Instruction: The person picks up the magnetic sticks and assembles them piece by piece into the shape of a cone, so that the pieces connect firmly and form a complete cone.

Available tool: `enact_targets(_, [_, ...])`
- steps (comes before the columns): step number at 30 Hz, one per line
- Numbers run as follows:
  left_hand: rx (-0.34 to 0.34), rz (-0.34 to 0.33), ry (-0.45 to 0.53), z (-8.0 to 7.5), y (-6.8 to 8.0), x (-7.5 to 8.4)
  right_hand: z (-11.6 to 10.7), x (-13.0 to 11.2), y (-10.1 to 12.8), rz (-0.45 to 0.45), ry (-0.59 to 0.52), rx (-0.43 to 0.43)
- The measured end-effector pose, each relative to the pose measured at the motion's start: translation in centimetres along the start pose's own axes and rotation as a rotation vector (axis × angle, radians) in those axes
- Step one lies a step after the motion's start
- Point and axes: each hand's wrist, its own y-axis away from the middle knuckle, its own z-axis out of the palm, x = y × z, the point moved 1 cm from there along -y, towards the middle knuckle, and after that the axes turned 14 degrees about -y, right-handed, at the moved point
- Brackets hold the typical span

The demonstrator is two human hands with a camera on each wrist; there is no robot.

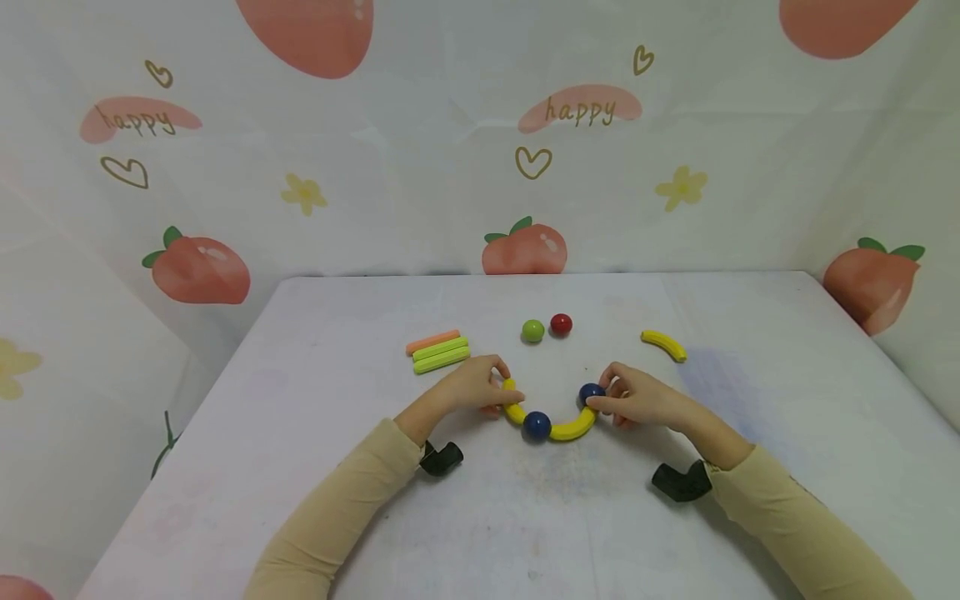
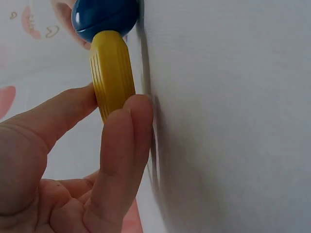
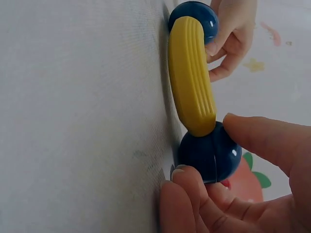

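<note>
We are pinching a yellow curved stick (image 1: 513, 407) with our left hand (image 1: 471, 385) and a blue ball (image 1: 590, 393) with our right hand (image 1: 639, 400), mid-table (image 1: 315, 392), and uneven pulling is likely risking the joints at the middle ball (image 1: 536, 425) popping apart.

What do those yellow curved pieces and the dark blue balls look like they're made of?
The yellow curved pieces look like matte moulded plastic, judging by the fine lengthwise ribs and even colour. The dark blue balls look like glossy hard plastic: they show bright highlights, and the one the right hand holds has a thin seam line.
</note>
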Motion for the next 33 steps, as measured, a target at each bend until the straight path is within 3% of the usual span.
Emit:
enact_targets(8, [0.058, 0.005, 0.015, 0.0, -0.1, 0.3, 0.3, -0.1, 0.0, -0.005, 0.003, -0.032])
enact_targets(17, [0.077, -0.021, 0.132, -0.2, -0.3, -0.3, -0.2, 0.3, 0.0, -0.099, 0.033, -0.163])
enact_targets(20, [0.079, -0.02, 0.158, -0.2, -0.3, -0.3, -0.9, 0.3, 0.1, -0.146, 0.042, -0.167])
enact_targets(24, [0.076, -0.02, 0.168, -0.2, -0.3, -0.3, -2.4, 0.2, 0.0, -0.188, 0.036, -0.079])
enact_targets(33, [0.061, -0.021, 0.192, -0.1, -0.2, -0.4, -6.7, 0.5, 0.1, -0.177, 0.083, 0.273])
